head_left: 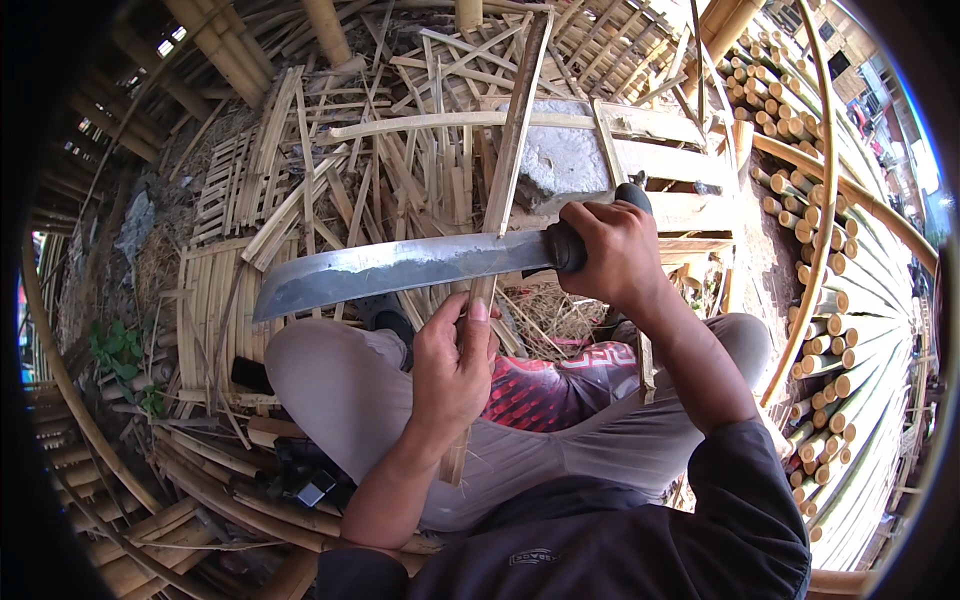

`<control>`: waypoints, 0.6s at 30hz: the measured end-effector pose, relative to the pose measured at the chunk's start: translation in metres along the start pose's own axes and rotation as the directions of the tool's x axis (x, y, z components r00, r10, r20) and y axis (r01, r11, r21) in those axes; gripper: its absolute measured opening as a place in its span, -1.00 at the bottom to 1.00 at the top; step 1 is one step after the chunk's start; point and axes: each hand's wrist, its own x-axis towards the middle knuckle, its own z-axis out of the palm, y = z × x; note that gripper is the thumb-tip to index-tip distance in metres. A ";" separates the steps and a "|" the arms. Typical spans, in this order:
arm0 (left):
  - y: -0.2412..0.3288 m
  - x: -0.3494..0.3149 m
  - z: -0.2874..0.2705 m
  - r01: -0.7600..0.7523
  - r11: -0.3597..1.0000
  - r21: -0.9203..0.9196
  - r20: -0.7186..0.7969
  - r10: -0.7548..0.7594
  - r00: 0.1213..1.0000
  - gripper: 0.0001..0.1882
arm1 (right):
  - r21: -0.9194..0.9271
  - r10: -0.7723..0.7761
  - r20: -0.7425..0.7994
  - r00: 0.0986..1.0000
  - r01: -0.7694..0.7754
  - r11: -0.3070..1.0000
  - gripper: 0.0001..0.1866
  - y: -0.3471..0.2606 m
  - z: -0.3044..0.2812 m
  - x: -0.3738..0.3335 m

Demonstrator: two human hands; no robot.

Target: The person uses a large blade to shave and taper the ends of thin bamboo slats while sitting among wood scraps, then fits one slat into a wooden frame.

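Observation:
My right hand (612, 252) is wrapped round the dark handle of a machete (385, 276). Its long, broad blade stretches level to the left across my lap. My left hand (452, 358) grips a bamboo strip (483, 292) just below the blade, thumb laid along it. The strip's lower end shows beneath my wrist, over my leg. Beyond the blade a long bamboo strip (520, 125) runs on, roughly in line with the held one. The blade covers where the two would meet, so I cannot tell whether it cuts into the bamboo.
A pale stone block (565, 160) lies ahead, beside bamboo slats (670, 158). Many loose split strips (400, 170) cover the ground at the far left. Cut bamboo poles (830, 340) are stacked on the right. A dark object (308, 480) lies by my left thigh.

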 end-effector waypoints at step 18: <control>-0.008 -0.009 -0.001 -0.021 0.997 0.075 -0.003 0.021 1.000 -0.68 | -0.093 -0.007 -0.089 0.996 -0.001 0.996 -0.69 0.029 -0.011 0.006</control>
